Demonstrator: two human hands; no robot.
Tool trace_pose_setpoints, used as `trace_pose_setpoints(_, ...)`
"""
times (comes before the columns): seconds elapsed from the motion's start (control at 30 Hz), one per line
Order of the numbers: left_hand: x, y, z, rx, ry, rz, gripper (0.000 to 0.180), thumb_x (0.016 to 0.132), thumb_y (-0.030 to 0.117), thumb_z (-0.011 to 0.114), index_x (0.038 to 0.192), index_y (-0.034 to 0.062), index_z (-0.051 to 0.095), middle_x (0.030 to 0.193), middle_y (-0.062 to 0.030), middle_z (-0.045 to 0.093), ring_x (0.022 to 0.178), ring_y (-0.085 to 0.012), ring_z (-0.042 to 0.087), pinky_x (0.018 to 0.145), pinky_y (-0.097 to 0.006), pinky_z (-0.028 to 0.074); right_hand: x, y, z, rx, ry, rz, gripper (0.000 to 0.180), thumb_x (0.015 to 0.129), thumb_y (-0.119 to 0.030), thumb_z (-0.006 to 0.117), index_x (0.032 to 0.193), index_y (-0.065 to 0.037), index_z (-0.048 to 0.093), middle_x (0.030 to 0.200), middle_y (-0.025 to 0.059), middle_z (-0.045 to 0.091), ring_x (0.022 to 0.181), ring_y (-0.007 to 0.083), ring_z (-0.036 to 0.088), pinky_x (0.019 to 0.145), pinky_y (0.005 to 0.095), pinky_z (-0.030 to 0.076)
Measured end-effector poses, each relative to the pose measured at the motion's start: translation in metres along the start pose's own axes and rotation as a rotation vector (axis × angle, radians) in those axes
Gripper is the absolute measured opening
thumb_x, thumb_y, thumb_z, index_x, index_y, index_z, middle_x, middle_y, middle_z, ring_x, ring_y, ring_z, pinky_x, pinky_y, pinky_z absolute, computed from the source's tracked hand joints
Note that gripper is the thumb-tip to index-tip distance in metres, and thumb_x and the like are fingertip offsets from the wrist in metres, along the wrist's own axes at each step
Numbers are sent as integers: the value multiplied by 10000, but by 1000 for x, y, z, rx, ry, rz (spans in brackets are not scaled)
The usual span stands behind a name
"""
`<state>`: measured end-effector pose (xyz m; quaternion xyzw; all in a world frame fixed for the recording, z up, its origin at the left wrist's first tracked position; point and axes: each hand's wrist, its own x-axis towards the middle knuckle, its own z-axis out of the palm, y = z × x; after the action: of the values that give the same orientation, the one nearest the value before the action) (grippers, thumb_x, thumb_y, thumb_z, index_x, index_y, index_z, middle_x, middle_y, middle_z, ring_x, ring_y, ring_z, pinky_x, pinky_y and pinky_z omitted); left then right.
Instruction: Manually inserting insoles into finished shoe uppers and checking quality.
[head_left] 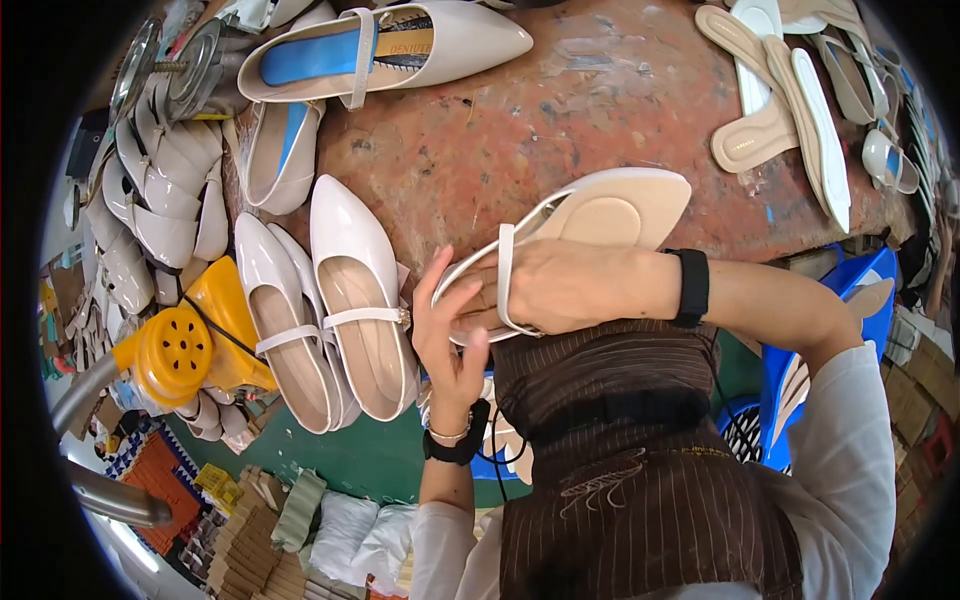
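Observation:
I hold a cream pointed-toe flat shoe (610, 205) with a thin strap over the edge of the reddish worn workbench (560, 110). My right hand (570, 285) wraps over the heel end, its strap looped across my fingers. My left hand (450, 335) presses its fingers against the heel from the left. The shoe's beige insole faces up, toe pointing to the far right. Both wrists wear black bands.
Two finished cream strap shoes (330, 300) lie to the left. A yellow heat blower (185, 345) sits beside them. More shoes (380, 45) and stacked uppers (160, 190) fill the far left. Beige insoles (790, 100) lie at far right. A blue crate (855, 290) stands at right.

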<state>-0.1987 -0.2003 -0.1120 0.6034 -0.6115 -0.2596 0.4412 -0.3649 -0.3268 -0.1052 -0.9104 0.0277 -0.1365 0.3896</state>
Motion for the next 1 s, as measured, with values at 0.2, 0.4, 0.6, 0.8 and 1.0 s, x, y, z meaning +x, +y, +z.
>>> trace_pose_setpoints(0.2, -4, 7, 4, 19, 98, -91, 286, 772, 21, 453, 1052, 5, 512, 1331, -276, 545, 1265, -400, 499, 1130, -502, 298, -31, -33, -5, -348, 76, 227, 184, 759, -121, 609, 820, -24, 754, 1089, 138, 722, 1163, 259, 634, 1084, 418, 412)
trace_pose_setpoints(0.4, 0, 39, 21, 101, 39, -178, 634, 765, 36, 689, 1337, -22, 423, 1498, -251, 361, 1282, -375, 466, 1118, -448, 327, -43, -34, -22, -503, 140, 481, 295, 702, -53, 650, 977, -73, 753, 1100, 94, 717, 1195, 224, 617, 1190, 511, 257)
trace_pose_setpoints(0.6, 1, 119, 59, 482, -424, -172, 528, 822, 104, 705, 1328, 44, 569, 1600, -145, 289, 960, -384, 570, 860, -424, 520, -22, -10, -93, -35, 684, 863, 347, 771, -45, 628, 1118, -27, 642, 1167, 255, 609, 1110, 445, 588, 874, 488, 540)
trace_pose_setpoints(0.8, -4, 100, 71, 631, -520, -20, 527, 737, 114, 705, 1249, 25, 616, 1351, -130, 574, 839, -314, 583, 630, -355, 575, -63, -90, -40, -447, 357, 525, 353, 759, -39, 642, 1103, -5, 577, 1129, 257, 627, 1057, 437, 634, 1110, 544, 366)
trace_pose_setpoints(1.0, 8, 112, 75, 623, -420, -22, 372, 758, 158, 747, 1115, 63, 702, 1266, -100, 627, 859, -322, 590, 601, -393, 561, -33, -27, -33, -673, 342, 536, 362, 806, -48, 597, 1148, 67, 570, 1185, 300, 614, 1167, 424, 609, 1144, 568, 307)
